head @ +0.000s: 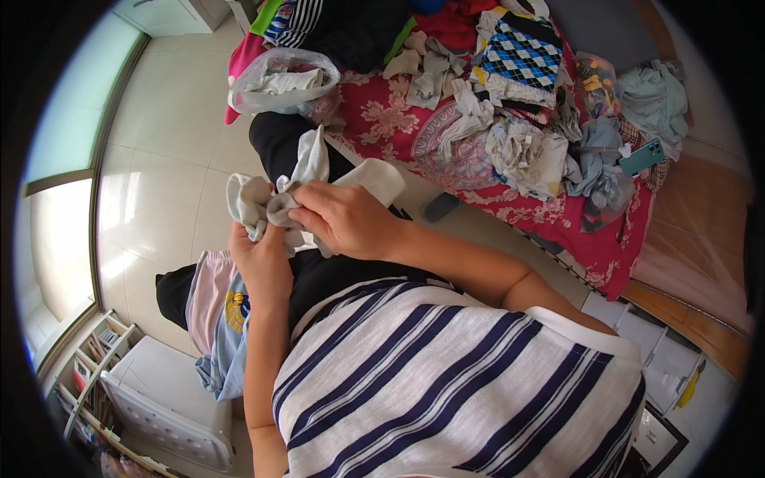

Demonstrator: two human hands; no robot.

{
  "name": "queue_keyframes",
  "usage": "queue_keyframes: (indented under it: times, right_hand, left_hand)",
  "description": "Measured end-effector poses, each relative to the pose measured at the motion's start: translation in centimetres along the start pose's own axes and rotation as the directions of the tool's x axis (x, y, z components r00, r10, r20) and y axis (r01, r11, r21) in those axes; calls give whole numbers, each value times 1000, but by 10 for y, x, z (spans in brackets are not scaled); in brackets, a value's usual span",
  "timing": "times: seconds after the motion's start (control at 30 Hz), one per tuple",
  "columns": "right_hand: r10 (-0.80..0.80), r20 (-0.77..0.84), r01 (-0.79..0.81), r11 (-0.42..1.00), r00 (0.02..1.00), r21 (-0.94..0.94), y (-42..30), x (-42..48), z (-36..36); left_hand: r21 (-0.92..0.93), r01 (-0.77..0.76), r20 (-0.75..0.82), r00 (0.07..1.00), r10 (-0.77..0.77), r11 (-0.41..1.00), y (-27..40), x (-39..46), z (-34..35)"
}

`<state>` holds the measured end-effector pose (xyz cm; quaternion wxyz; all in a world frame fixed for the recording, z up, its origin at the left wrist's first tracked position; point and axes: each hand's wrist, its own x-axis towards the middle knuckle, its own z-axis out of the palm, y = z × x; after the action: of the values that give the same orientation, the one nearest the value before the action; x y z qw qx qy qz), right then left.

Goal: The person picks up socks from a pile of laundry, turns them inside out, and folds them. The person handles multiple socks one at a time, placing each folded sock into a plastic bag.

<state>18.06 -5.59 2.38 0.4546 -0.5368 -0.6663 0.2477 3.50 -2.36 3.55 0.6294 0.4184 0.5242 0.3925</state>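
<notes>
Above my lap, both hands grip pale socks with greyish patches. My left hand has its fingers around a bunched, off-white sock. With thumb and forefinger, my right hand pinches a grey part of the sock fabric between the two hands. One white end sticks up over the knuckles, and a wide ribbed cuff juts out behind my right hand. How many socks are in the bunch I cannot tell, since the fingers cover part of it.
A bed with a red floral sheet lies ahead, bearing loose socks, folded clothes, a clear plastic bag of clothes and a phone on a holder. Pink and blue clothes hang beside my lap, near a white plastic box.
</notes>
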Motion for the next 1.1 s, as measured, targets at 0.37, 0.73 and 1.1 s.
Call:
queue_keyframes:
  times: [0.37,0.73,1.1]
  right_hand:
    - [39,185,-48,998,982,43,6,1,-3]
    - [278,320,-158,922,906,-353,16,11,2]
    - [619,329,-472,77,713,878,27,-1,26]
  left_hand:
    - [263,-317,-41,940,339,911,-15,-8,-5]
    - [417,-680,362,733,576,603,-7,-20,6]
    - [596,-507,239,852,466,623,-7,-1,11]
